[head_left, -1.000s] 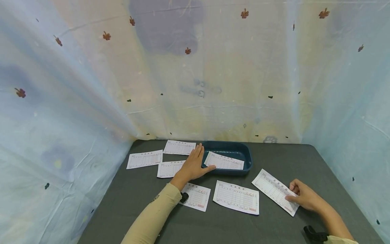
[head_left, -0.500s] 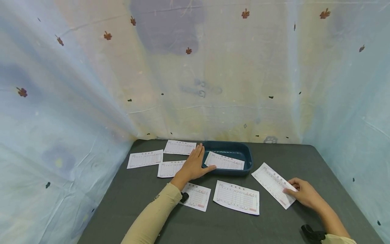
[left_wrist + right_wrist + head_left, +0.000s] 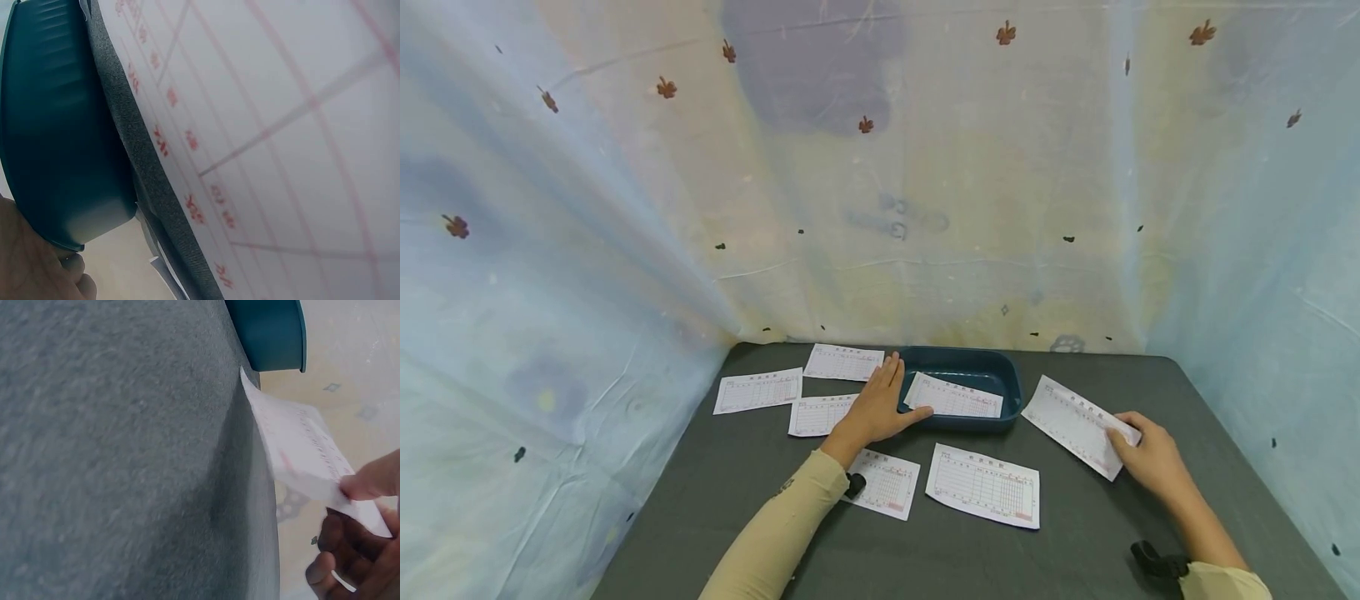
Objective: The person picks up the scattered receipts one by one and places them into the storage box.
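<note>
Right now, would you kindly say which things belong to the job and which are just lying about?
Apparently in the job:
paper in the right hand
tray touched by left hand
second paper inside the tray

Lying about, it seems:
five papers on the table

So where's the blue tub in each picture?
Head view: the blue tub is below the middle and a bit to the right, with the left hand at its left end.
Left wrist view: it's big, along the left side.
Right wrist view: only part shows, at the top, right of the middle.
Shared landmark: the grey table top.
</note>
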{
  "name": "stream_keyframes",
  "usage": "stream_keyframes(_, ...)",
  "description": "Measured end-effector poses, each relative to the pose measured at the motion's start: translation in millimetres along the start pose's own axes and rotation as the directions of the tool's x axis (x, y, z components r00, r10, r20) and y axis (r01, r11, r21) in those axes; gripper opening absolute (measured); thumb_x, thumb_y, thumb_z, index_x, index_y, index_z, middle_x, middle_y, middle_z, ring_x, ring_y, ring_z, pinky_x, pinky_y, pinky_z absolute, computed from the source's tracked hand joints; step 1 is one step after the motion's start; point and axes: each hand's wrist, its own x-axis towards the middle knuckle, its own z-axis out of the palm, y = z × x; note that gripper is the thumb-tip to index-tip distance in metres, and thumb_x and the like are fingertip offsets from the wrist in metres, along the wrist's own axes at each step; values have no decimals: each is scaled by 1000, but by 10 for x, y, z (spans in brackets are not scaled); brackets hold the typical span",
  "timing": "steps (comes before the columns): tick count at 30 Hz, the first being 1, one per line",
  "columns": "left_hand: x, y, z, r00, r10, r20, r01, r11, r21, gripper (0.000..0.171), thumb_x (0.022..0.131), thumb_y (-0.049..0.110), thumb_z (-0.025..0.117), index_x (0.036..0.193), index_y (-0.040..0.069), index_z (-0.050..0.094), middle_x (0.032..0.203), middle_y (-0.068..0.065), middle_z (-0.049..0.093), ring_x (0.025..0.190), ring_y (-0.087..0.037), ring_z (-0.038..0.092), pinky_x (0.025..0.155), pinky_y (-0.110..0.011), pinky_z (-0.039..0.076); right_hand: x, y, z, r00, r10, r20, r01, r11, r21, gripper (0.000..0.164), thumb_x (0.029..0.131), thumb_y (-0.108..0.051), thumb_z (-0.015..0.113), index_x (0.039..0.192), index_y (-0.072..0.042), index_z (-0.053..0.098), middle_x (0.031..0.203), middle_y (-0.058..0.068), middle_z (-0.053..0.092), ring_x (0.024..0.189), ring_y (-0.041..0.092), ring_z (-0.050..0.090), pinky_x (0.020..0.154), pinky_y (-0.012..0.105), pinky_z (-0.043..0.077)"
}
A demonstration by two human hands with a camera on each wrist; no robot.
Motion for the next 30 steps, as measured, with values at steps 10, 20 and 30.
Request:
stream_keyframes(10,29,-33,54,1000,-8,7,8,1000,5,120,97,87,44,172,2,5,181,-12,-4,167,-30,0,135,-45,5,80,-138,31,981,43,-191,-33,998,58,26,104,-15,71,123,3,66,91,16,67,69,8,48,53,26,39)
stream_keyframes(20,20,-16,20,1000,-1,2,1,1000,2,118,98,84,47,171,1,8,181,-14,-1,167,-31,2,135,-47,9,202,-334,80,921,84,-380,-16,983,181,26,102,-13,75,123,0,69,95,16,70,70,-4,50,57,12,39)
stream_keyframes(30,5,-14,32,1000,7,-16,-7,1000,3,117,98,82,49,171,0,9,181,-15,0,167,-32,3,135,-46,8,324,-506,172,896,51,-442,76,962,264,26,100,-5,75,122,5,69,98,18,70,72,-7,52,61,7,40)
